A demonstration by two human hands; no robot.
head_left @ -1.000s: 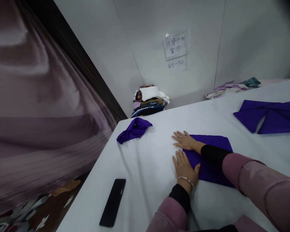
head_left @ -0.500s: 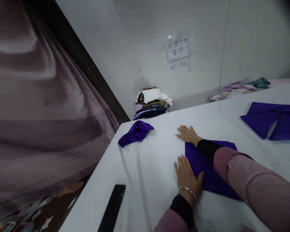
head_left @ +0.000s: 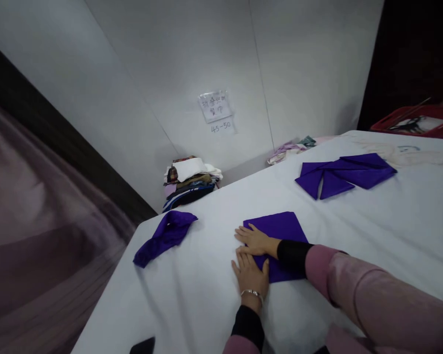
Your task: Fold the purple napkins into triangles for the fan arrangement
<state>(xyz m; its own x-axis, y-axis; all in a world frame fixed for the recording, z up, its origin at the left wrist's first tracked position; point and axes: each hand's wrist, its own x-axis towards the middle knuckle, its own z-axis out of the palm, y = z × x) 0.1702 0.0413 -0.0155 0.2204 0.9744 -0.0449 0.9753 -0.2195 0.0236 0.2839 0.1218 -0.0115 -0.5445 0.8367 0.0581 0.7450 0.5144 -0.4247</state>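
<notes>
A purple cloth napkin, folded into a flat, roughly square shape, lies on the white-covered table. My right hand rests flat across its left side, fingers spread and pointing left. Just below, my left hand, with a silver bracelet at the wrist, lies palm down at the napkin's lower left edge, fingers stretched out. The fingertips of the left hand come up against the right hand. My right hand and forearm cover part of the napkin.
A crumpled purple cloth lies at the table's left edge. Folded purple cloths sit at the back right. Behind the table are a stack of folded fabrics and a red basket. A black phone-like object lies at the front.
My view has turned to the right. My right hand has moved back from beyond the napkin's far left corner onto the napkin, closer to my left hand.
</notes>
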